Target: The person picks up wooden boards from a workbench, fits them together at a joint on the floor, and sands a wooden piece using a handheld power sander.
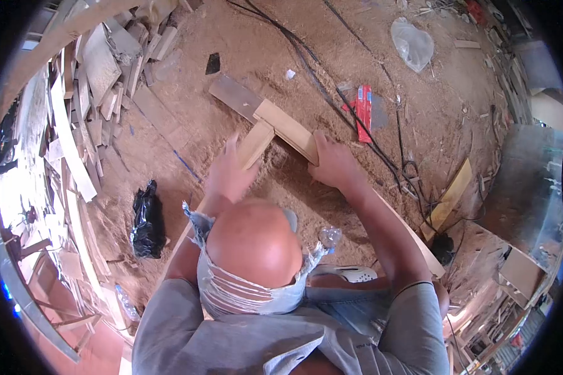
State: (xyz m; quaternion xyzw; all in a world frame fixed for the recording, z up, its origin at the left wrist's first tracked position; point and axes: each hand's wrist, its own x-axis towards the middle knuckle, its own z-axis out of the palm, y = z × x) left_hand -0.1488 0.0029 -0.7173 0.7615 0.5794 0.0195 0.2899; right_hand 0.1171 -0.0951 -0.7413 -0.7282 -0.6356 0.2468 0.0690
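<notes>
My left hand (228,172) is closed around a wooden board (256,144) that runs down and left past my bare knee. The far end of this board meets a second wooden board (288,129) at an angle. My right hand (334,161) grips the near right end of that second board. A darker flat board (234,97) lies on the ground under or against the joint's far end. Along my right forearm, a long pale strip of wood (413,240) shows; I cannot tell whether it joins the held boards.
Black cables (306,56) cross the sawdust-covered ground, passing over a red packet (364,112). Scrap wood (100,69) is piled on the left. A black plastic bag (147,222), a clear plastic bag (413,44) and a yellowish board (447,200) lie around me.
</notes>
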